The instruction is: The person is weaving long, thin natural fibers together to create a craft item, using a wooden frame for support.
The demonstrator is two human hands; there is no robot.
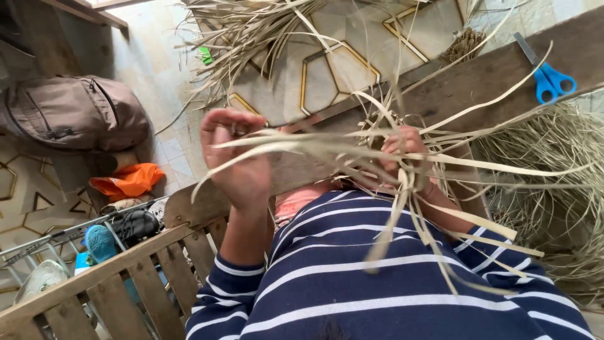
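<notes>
My left hand [236,157] is raised in front of me, its fingers pinched on pale dried palm strips [296,143] that stretch to the right. My right hand [408,151] grips the woven knot where many of these strips cross; loose ends fan out over my striped sleeve and lap. Both arms wear a navy shirt with white stripes [352,283]. The woven part itself is mostly hidden behind the strips and my right hand.
Blue-handled scissors [546,72] lie on a dark wooden plank [478,82]. Heaps of dried strips [553,189] lie at right and at the top [251,31]. A brown backpack [72,110], orange cloth [129,179], shoes [129,223] and a slatted wooden rail [113,277] are at left.
</notes>
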